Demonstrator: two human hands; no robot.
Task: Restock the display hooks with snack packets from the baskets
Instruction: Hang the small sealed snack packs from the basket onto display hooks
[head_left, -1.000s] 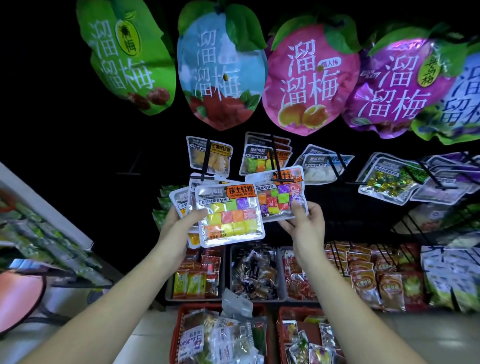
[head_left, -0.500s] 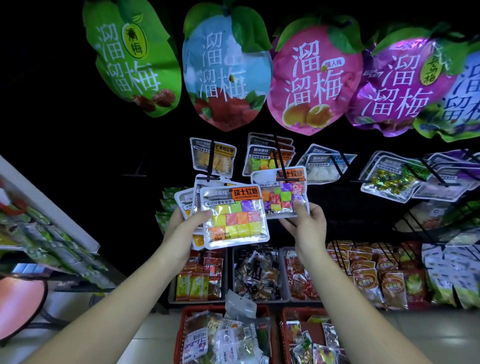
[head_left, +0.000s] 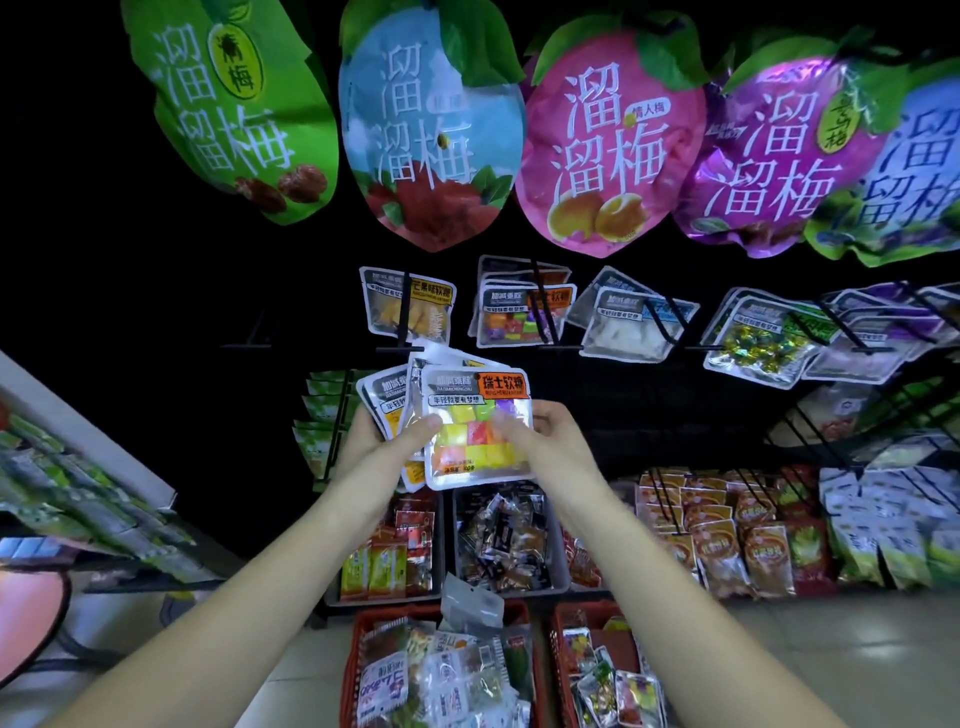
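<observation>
My left hand (head_left: 382, 441) holds a fanned stack of soft-candy packets (head_left: 478, 426), the front one showing bright coloured cubes and an orange label. My right hand (head_left: 540, 441) pinches the right side of that front packet, thumb on its face. Above, black display hooks carry like packets: a mango one (head_left: 408, 306), a coloured-cube one (head_left: 524, 312) and a white-candy one (head_left: 634, 325). Two red baskets (head_left: 363, 623) (head_left: 563, 623) full of mixed packets stand on the floor below my arms.
Large plum bags (head_left: 602, 150) hang in a row overhead. More hooks with packets run to the right (head_left: 763, 338). Grey bins of snacks (head_left: 506, 545) and rows of orange packets (head_left: 727, 530) sit low. A shelf (head_left: 78, 467) juts in at left.
The packet my right hand held up at the middle hook now hangs there. My right hand has come down and taken the front packet of the stack in my left hand.
</observation>
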